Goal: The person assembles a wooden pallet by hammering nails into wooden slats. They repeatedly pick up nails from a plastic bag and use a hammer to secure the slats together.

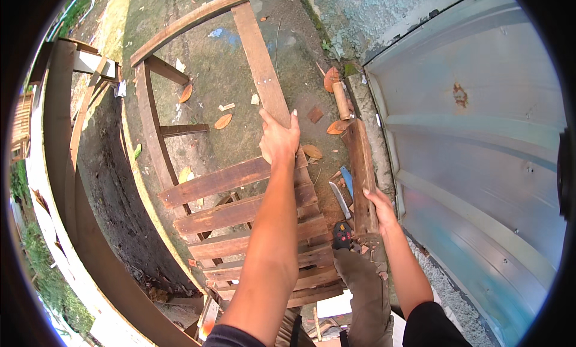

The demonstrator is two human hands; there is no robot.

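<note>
A slatted wooden frame [245, 214] stretches from my legs toward the far side, with several brown slats across its near half. My left hand [279, 134] is wrapped round its right-hand rail [257, 53], just beyond the farthest slat. To the right, a short, rough wooden board [361, 176] is in my right hand [380, 208], thumb on its face and the other fingers mostly hidden behind it. Between board and frame lie a blade [340, 200], its handle end not clear, and a blue object [347, 180] partly hidden by the board.
A ribbed metal sheet door [474, 137] runs along the right, above a concrete ledge [373, 116]. At the left, a ditch [123, 185] lies behind a yellowish edge. A round wooden piece [341, 101], a brick-coloured chip [315, 114] and dry leaves [223, 121] are scattered on the concrete.
</note>
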